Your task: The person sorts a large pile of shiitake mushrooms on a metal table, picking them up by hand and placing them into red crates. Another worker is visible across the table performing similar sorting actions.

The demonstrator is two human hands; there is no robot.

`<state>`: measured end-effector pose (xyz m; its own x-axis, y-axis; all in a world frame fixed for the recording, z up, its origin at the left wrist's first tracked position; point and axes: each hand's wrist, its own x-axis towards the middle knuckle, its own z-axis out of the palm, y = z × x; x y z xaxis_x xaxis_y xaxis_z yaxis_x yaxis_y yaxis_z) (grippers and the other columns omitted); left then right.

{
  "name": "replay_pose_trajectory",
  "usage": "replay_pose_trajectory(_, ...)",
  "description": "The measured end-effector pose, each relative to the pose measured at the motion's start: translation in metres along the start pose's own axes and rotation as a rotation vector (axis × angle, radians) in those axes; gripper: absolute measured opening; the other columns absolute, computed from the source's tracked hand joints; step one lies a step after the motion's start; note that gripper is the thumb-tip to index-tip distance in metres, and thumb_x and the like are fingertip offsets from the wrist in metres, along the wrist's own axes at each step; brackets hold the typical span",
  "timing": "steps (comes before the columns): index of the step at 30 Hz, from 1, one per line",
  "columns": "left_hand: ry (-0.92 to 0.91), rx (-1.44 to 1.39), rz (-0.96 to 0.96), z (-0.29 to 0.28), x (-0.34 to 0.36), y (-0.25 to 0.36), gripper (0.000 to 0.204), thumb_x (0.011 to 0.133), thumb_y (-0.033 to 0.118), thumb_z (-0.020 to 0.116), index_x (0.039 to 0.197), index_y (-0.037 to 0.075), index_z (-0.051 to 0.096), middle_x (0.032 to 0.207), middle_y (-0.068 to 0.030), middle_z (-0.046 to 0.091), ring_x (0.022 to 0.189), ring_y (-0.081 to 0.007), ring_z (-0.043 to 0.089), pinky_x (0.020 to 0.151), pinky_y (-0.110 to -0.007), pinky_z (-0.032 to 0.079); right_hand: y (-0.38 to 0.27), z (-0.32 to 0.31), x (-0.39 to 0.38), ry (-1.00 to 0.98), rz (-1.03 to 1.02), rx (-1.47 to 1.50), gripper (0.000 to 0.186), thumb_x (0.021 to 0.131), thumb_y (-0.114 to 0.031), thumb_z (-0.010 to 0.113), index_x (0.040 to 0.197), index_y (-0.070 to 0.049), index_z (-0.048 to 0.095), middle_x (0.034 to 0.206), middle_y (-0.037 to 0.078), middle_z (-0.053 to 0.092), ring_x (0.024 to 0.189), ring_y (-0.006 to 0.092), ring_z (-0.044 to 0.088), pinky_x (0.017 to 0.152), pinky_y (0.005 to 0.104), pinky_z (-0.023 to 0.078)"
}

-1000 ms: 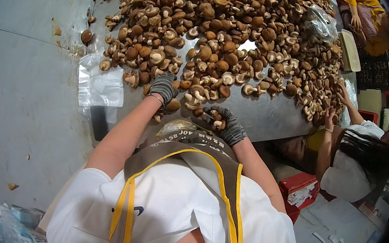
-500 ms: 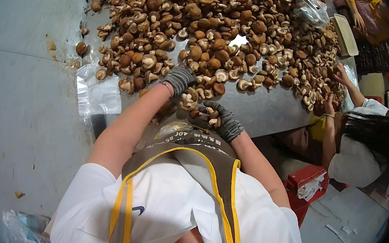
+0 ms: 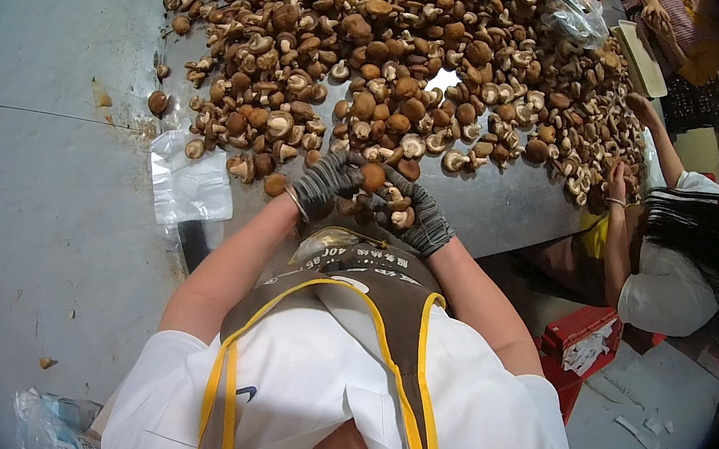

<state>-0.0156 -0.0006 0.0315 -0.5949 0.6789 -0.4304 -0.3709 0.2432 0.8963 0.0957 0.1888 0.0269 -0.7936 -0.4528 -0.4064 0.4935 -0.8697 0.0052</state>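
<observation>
My left hand (image 3: 329, 182), in a striped grey glove, has its fingers closed on a round brown mushroom (image 3: 372, 177) at the front edge of the heap. My right hand (image 3: 420, 219), gloved the same way, is curled around several small mushrooms (image 3: 402, 218) with pale stems, close beside my left hand. A large heap of brown mushrooms (image 3: 293, 41) covers the metal table (image 3: 482, 205) ahead of my hands. Left of my left hand lie clear plastic bags (image 3: 186, 186) and a dark flat object (image 3: 194, 245).
Another person (image 3: 674, 278) at the right reaches into the heap with both hands; a second person (image 3: 685, 36) works farther back. A pale tray (image 3: 642, 60) and a clear bag (image 3: 573, 14) lie at the back right. A red crate (image 3: 571, 355) stands below right.
My left hand first reached forward into the heap, then came back toward me to meet my right hand, with a mushroom now at its fingers. My right hand has moved slightly.
</observation>
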Motion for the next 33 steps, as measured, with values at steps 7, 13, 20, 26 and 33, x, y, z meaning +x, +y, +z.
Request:
replay_pose_trajectory(7, 0.244, 0.662, 0.077, 0.007, 0.046, 0.018, 0.026, 0.085, 0.021, 0.062, 0.098, -0.001, 0.064, 0.093, -0.0133, 0.068, 0.084, -0.0262, 0.065, 0.074, -0.037, 0.051, 0.001, 0.0, 0.001, 0.207, 0.052, -0.027, 0.026, 0.092, -0.024, 0.05, 0.104, -0.003, 0.057, 0.094, 0.013, 0.063, 0.079, 0.0234, 0.062, 0.073, 0.0372, 0.055)
replay_pose_trajectory(13, 0.311, 1.265, 0.004, -0.02, 0.129, 0.038, 0.045, 0.082, 0.02, 0.062, 0.12, 0.0, 0.051, 0.12, -0.0186, 0.055, 0.11, -0.033, 0.052, 0.092, -0.041, 0.043, -0.004, 0.014, -0.023, 0.486, -0.025, 0.027, 0.03, 0.089, -0.022, 0.044, 0.108, -0.001, 0.054, 0.094, 0.015, 0.062, 0.084, 0.0264, 0.061, 0.075, 0.0378, 0.055)
replay_pose_trajectory(20, 0.154, 1.445, -0.045, -0.034, 0.085, 0.015, 0.051, 0.083, 0.027, 0.061, 0.126, 0.003, 0.049, 0.124, -0.0168, 0.054, 0.113, -0.0318, 0.05, 0.099, -0.041, 0.038, -0.012, -0.053, -0.025, 0.119, -0.019, 0.099, 0.035, 0.089, -0.025, 0.045, 0.109, 0.002, 0.054, 0.099, 0.019, 0.059, 0.089, 0.0302, 0.06, 0.085, 0.0428, 0.052)
replay_pose_trajectory(26, 0.16, 1.448, -0.015, -0.021, 0.061, 0.034, 0.043, 0.083, 0.033, 0.059, 0.113, 0.002, 0.059, 0.115, -0.0178, 0.058, 0.104, -0.0319, 0.053, 0.091, -0.043, 0.042, -0.016, -0.046, -0.014, 0.45, -0.077, 0.13, 0.028, 0.089, -0.026, 0.044, 0.097, -0.001, 0.054, 0.083, 0.016, 0.059, 0.074, 0.0279, 0.058, 0.07, 0.0391, 0.054)
replay_pose_trajectory(33, 0.433, 1.165, 0.149, -0.004, 0.14, 0.038, 0.058, 0.078, 0.024, 0.067, 0.128, 0.002, 0.046, 0.13, -0.0235, 0.046, 0.121, -0.0376, 0.043, 0.1, -0.04, 0.04, -0.027, -0.081, 0.009, 0.245, 0.088, 0.15, 0.028, 0.088, -0.02, 0.049, 0.106, 0.0, 0.055, 0.097, 0.019, 0.062, 0.09, 0.0345, 0.062, 0.081, 0.0466, 0.054)
